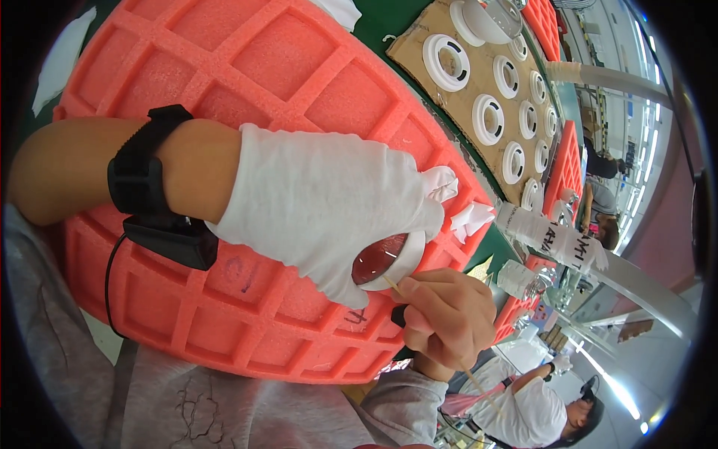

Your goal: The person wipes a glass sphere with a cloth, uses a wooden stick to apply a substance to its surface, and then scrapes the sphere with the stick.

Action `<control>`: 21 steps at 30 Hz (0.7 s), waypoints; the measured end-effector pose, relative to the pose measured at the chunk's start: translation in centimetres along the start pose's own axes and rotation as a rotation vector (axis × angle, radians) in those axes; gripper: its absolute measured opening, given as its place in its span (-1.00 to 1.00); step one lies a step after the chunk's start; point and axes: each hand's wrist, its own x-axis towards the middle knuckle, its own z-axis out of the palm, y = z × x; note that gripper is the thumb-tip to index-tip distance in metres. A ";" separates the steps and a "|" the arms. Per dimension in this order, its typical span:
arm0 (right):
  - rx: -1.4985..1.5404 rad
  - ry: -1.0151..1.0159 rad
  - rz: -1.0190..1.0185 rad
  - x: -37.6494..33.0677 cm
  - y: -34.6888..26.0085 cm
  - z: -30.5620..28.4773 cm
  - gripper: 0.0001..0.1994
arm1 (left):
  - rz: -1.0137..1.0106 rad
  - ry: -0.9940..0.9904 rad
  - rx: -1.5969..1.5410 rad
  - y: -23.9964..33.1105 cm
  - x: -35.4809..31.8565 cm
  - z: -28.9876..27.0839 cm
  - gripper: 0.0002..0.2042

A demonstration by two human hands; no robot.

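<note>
My left hand [336, 191], in a white glove, is closed around a round white-rimmed piece [413, 256]. Its glossy middle looks dark red; whether that is its own colour or the foam showing through, I cannot tell. My right hand [452, 310] is bare and pinches a thin wooden stick [470, 380]. The stick's tip meets the rim of the round piece or lies just beside it. Both hands are over a red foam tray [247, 101] with square pockets. A black strap [137, 168] with a black box circles my left wrist.
A cardboard sheet [470, 82] at the upper right carries several white rings [488, 120] and a clear dome [493, 21]. Crumpled white tissue [471, 219] lies at the tray's edge. A wrapped pole [550, 236] stands beyond it. Another person [516, 404] works at the lower right.
</note>
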 end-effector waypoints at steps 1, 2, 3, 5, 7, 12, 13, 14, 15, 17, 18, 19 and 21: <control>-0.024 -0.013 -0.016 0.0 -0.2 0.0 -0.76 | -0.006 0.024 0.023 0.1 -0.1 0.0 -0.76; -0.048 -0.026 -0.031 -0.1 -0.3 0.0 -0.70 | -0.010 0.025 0.022 0.1 -0.1 0.1 -0.76; -0.044 -0.026 -0.031 -0.1 -0.5 0.2 -0.70 | -0.011 0.040 0.030 0.1 -0.1 0.1 -0.76; -0.106 0.016 0.009 -0.2 -0.9 0.8 -0.76 | -0.011 0.070 0.046 0.1 -0.1 0.2 -0.75; -0.137 0.035 0.027 -0.2 -0.9 0.9 -0.75 | -0.029 0.049 0.033 0.0 -0.2 0.2 -0.75; -0.029 -0.016 -0.014 0.2 0.2 0.3 -0.76 | -0.042 0.014 0.035 -0.1 -0.2 0.3 -0.73; -0.007 -0.026 -0.037 0.2 0.5 0.3 -0.76 | -0.030 0.020 0.049 -0.1 -0.1 0.3 -0.73; 0.014 -0.035 -0.059 0.3 0.7 0.2 -0.76 | -0.029 0.019 0.049 -0.1 -0.1 0.3 -0.73; 0.013 -0.035 -0.058 0.4 0.8 0.2 -0.76 | -0.007 0.043 0.038 -0.2 -0.1 0.4 -0.73; 0.021 -0.054 -0.089 0.6 0.9 0.1 -0.76 | 0.038 0.089 0.015 -0.3 -0.2 0.5 -0.72; 0.024 -0.065 -0.105 0.7 0.9 0.0 -0.76 | 0.042 0.089 0.014 -0.3 -0.2 0.4 -0.72; 0.022 -0.064 -0.101 0.6 0.9 -0.1 -0.76 | 0.045 0.090 0.016 -0.5 -0.2 0.4 -0.72; 0.030 -0.086 -0.070 0.6 0.9 -0.3 -0.68 | 0.046 0.097 0.026 -0.4 -0.3 0.3 -0.72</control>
